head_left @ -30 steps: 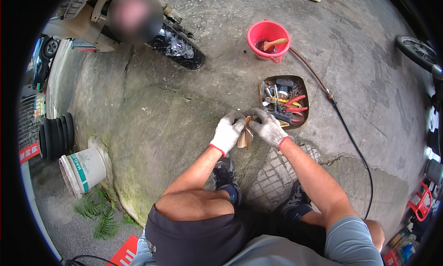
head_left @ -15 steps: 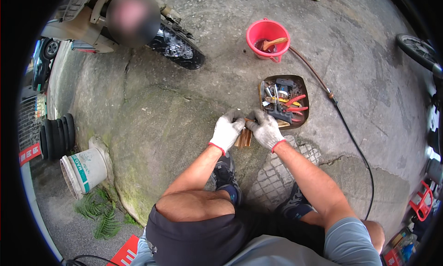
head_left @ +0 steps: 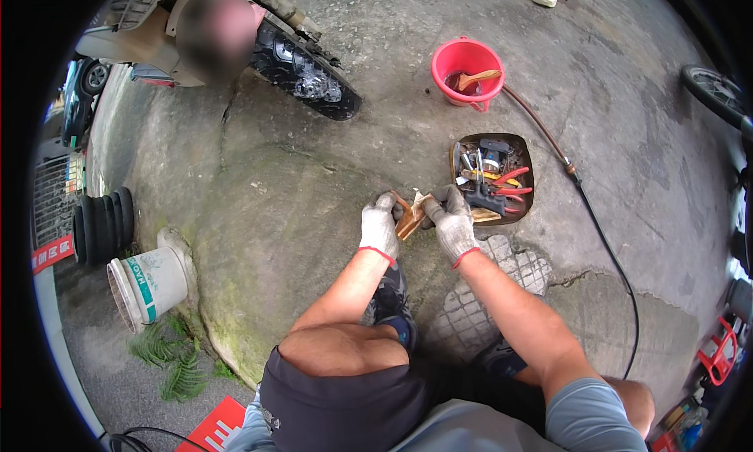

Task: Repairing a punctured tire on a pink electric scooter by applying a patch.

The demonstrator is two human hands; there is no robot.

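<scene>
Between my gloved hands, in front of my shoes, is a small flat piece of brown strips (head_left: 407, 226) with a pale, crinkled film (head_left: 421, 203) standing up from it. It looks like a sheet of tyre plug strips. My left hand (head_left: 381, 223) is closed on its left side, fingertips pinching the brown edge. My right hand (head_left: 451, 224) pinches the film side with thumb and fingers. Both gloves are white with grey, soiled fingertips and red cuffs. Just beyond my right hand sits a metal tool tray (head_left: 530, 187) holding red-handled pliers (head_left: 511, 182) and a black-handled tool (head_left: 480, 199).
A red bucket (head_left: 439, 79) with a wooden-handled brush (head_left: 478, 78) stands beyond the tray. A hose (head_left: 600, 216) runs down the right. Upper left is a motorcycle wheel (head_left: 302, 71). At left are a white bucket (head_left: 161, 279) and stacked tyres (head_left: 102, 224).
The brown strips have been lifted and tilted, and the pale film now shows raised between my hands. My hands have moved slightly apart. The whole view has shifted a little.
</scene>
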